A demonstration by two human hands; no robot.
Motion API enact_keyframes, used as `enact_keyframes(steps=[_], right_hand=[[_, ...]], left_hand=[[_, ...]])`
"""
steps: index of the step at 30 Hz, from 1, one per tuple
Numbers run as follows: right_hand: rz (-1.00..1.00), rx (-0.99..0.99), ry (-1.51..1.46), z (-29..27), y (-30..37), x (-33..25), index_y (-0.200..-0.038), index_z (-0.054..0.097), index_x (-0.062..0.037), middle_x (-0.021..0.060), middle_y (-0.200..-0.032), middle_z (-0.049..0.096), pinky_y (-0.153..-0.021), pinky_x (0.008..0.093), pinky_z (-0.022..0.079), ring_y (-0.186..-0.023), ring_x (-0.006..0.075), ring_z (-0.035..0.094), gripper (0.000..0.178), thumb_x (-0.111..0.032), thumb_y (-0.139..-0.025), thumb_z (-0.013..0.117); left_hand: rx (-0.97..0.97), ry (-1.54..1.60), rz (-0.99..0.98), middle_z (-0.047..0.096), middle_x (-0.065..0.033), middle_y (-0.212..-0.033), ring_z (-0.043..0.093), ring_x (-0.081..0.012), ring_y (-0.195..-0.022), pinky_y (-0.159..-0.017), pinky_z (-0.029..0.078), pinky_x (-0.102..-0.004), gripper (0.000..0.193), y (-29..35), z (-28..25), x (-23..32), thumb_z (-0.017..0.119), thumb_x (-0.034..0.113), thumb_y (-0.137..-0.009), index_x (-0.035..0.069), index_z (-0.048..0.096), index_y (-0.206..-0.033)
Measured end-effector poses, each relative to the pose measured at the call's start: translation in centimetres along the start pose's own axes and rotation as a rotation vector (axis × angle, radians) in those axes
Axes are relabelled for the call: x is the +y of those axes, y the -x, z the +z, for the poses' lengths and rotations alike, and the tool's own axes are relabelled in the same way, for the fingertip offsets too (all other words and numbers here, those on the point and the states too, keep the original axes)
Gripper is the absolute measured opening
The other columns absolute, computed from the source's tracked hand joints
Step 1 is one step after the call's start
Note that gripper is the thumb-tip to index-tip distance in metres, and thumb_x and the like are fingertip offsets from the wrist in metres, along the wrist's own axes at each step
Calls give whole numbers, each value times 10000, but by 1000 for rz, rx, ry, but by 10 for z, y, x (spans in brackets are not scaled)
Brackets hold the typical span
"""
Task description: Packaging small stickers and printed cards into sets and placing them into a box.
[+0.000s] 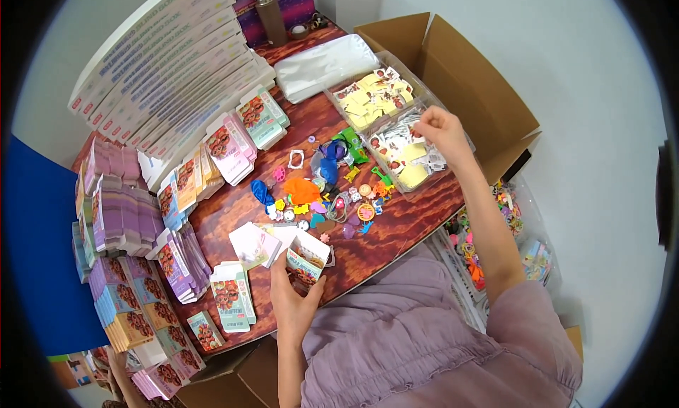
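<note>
My left hand (293,303) grips a small open carton (309,255), green and white with a food picture on its front. Its top gapes and something light brown shows inside. Beyond it on the table lie small toys and trinkets (304,191) in many colours. My right hand (440,127) is over the nearer part of a clear plastic tray (404,189), fingertips pinched among small white packets (387,141) and pale yellow slips (412,177). What those fingertips pinch, if anything, is too small to make out. White cards (253,244) lie beside the carton.
Flat folded cartons (230,295) and carton stacks (124,213) line the table's left side, below tall stacked white display boxes (170,61). Clear plastic bags (325,65) lie at the back. A big cardboard box (474,76) stands right. Another person's hand (117,365) shows lower left.
</note>
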State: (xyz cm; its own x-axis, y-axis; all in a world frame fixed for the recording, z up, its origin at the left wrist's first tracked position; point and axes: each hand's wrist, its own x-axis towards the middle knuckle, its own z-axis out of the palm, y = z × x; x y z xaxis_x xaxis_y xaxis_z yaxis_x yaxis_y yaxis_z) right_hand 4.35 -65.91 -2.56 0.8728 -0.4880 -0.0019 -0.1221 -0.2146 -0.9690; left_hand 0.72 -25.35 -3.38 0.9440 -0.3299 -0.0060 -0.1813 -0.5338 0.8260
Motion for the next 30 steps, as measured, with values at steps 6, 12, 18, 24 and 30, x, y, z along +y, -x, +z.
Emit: enact_keyframes(steps=[6, 12, 18, 24, 30], right_hand=[[-35, 162, 197, -28, -20, 10, -880, 652, -23, -27, -718, 616, -567, 210, 403, -640, 36, 531, 35, -54, -863, 652], [-30, 79, 574, -33, -15, -6, -904, 703, -14, 21, -680, 614, -583, 264, 433, -615, 90, 546, 117, -95, -821, 690], [-170, 91, 874, -25, -21, 14, -951, 744, -106, 109, -883, 719, -757, 428, 527, -825, 319, 684, 169, -193, -819, 687], [-407, 230, 898, -10, 7, 6, -958, 723, -100, 133, -875, 699, -714, 407, 523, -807, 326, 675, 132, -137, -836, 686], [-205, 254, 575, -17, 9, 15, -889, 688, -42, 55, -766, 681, -605, 304, 475, -686, 175, 643, 76, -114, -886, 667]], left_hand=[[-16, 14, -17, 545, -193, -1255, 587, -313, -1104, -914, 489, -391, 770, -1, 0, 2, 818, 98, -731, -18, 430, -1386], [-17, 24, -6, 545, -190, -1257, 588, -309, -1106, -917, 490, -392, 771, 1, 1, 2, 820, 89, -729, -10, 434, -1389], [-49, 41, 3, 550, -180, -1249, 602, -301, -1083, -900, 504, -387, 780, 0, 2, 9, 829, 82, -719, -5, 440, -1389], [-39, 87, -27, 557, -175, -1243, 605, -303, -1092, -900, 509, -385, 776, 3, 0, 8, 829, 91, -722, 4, 444, -1390], [-43, 58, 21, 559, -177, -1247, 604, -309, -1107, -904, 508, -383, 766, 4, -3, 11, 822, 92, -725, 3, 448, -1387]])
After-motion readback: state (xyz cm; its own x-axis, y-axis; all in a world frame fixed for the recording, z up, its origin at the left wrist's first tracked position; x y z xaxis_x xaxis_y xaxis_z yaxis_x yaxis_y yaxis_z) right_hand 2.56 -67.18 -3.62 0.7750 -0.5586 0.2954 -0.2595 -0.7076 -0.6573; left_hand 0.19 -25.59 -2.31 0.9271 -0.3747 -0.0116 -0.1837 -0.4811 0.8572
